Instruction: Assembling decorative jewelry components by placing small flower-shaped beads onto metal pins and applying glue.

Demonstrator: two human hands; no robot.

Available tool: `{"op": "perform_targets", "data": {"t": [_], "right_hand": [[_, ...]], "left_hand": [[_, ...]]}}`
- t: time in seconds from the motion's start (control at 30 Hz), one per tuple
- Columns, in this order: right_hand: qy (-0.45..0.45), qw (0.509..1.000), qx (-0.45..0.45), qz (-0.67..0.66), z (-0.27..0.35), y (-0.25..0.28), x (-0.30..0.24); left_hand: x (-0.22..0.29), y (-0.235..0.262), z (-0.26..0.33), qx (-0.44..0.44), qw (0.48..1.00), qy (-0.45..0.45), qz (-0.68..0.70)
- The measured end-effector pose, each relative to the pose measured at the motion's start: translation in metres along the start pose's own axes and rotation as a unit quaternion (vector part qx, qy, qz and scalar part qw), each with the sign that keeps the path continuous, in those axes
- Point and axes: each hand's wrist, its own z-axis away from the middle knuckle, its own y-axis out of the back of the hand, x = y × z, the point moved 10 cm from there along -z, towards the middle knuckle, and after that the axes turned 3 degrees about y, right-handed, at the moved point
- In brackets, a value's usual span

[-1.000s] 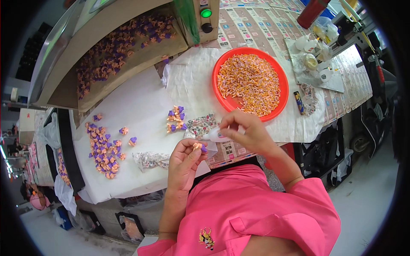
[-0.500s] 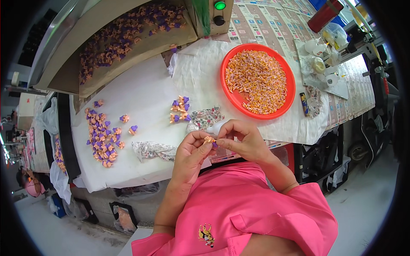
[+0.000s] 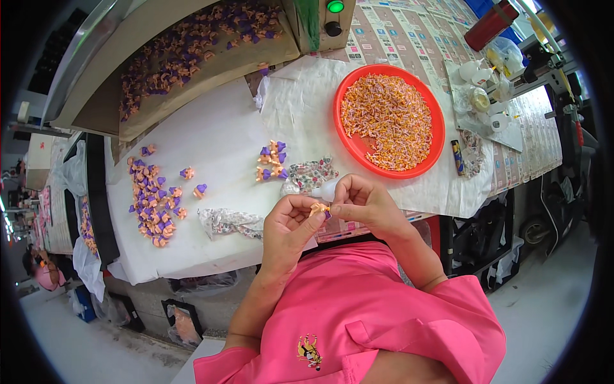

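Near the table's front edge, my left hand [image 3: 289,225] is closed, pinching a small peach-and-purple plastic figure [image 3: 320,209] between thumb and fingers. My right hand [image 3: 363,203] meets it from the other side, thumb and forefinger pressed together at the figure's edge. Whatever those right fingertips hold is too small to make out. Just beyond my hands lie a white squeeze bottle [image 3: 327,190], partly hidden, and a crumpled flower-print cloth [image 3: 313,171]. Several like figures [image 3: 272,160] stand in a little group past the cloth. A bigger pile of figures [image 3: 151,208] spreads to the left.
A red round tray [image 3: 359,146] of tiny pink and orange parts sits right of centre. A second cloth [image 3: 230,223] lies left of my hands. At the back left, a machine opening [image 3: 211,70] holds many figures. Small bottles [image 3: 499,121] and a lighter [image 3: 457,157] are at the right.
The view has shifted slightly. My right hand has tilted a little upward at the fingers, and the figure in my left hand shows slightly more. Both hands stay together at the same spot.
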Motion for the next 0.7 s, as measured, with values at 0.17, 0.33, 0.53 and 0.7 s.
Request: {"op": "perform_targets", "data": {"t": [0.17,0.33,0.53,0.7], "right_hand": [[-0.029,0.997,-0.002,-0.075,0.000,-0.001,0.012],[-0.100,0.973,-0.034,-0.207,0.004,-0.010,0.022],[-0.094,0.977,-0.018,-0.189,0.003,-0.007,0.023],[-0.050,0.993,0.011,-0.103,0.002,0.003,0.024]], "left_hand": [[0.006,-0.002,-0.001,0.001,1.000,-0.015,-0.027],[0.003,-0.003,-0.003,-0.031,0.999,0.001,-0.024],[-0.005,0.000,-0.003,-0.012,1.000,0.021,0.003],[0.002,-0.002,0.000,0.008,1.000,-0.010,-0.027]]}}
